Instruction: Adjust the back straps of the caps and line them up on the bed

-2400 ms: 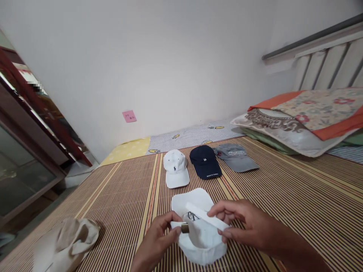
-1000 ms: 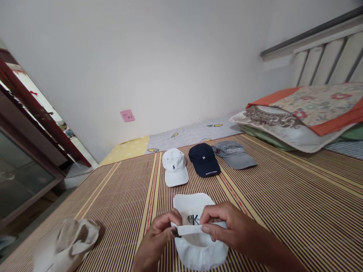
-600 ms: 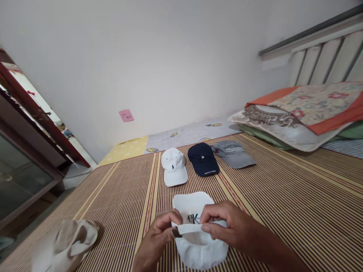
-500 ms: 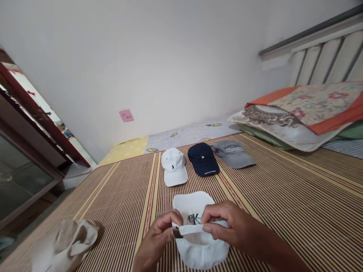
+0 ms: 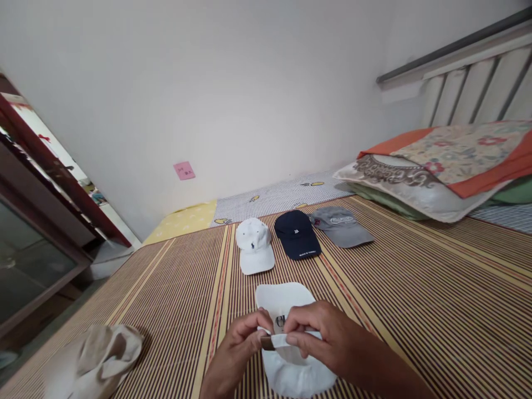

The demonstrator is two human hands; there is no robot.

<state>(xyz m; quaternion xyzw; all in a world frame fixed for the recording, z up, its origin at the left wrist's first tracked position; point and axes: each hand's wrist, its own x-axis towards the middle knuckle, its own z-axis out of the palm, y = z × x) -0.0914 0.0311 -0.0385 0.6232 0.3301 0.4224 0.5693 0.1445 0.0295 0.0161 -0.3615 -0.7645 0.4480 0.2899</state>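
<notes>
- While a white cap with dark lettering (image 5: 300, 374) is worked on at the lower centre, over a striped mat (image 5: 178, 291), its brim is pointed toward 12 o'clock; this cap is taken as the clock's centre below.
- At 9 o'clock, the dark clasp (image 5: 268, 343) is pinched between thumb and forefinger of the left hand (image 5: 236, 350).
- At 3 o'clock, the white strap (image 5: 281, 340) is clamped between thumb and forefinger of the right hand (image 5: 332, 339).
- Done, as far as is shown: the strap's two sides are brought together, strap against clasp. Whether any of it is threaded through cannot be told, since the join is partly covered by fingers.
- Left, by judgement: the closure does not seem finished, as both sides are gripped right at the join.
- A second white cap (image 5: 255, 247) is set at 11 o'clock, a navy cap (image 5: 297, 237) at 12, a grey cap (image 5: 343, 228) at 1, all with brims facing nearer.
- A beige cloth item (image 5: 97, 360), crumpled, is left untouched at 9 o'clock, well apart.
</notes>
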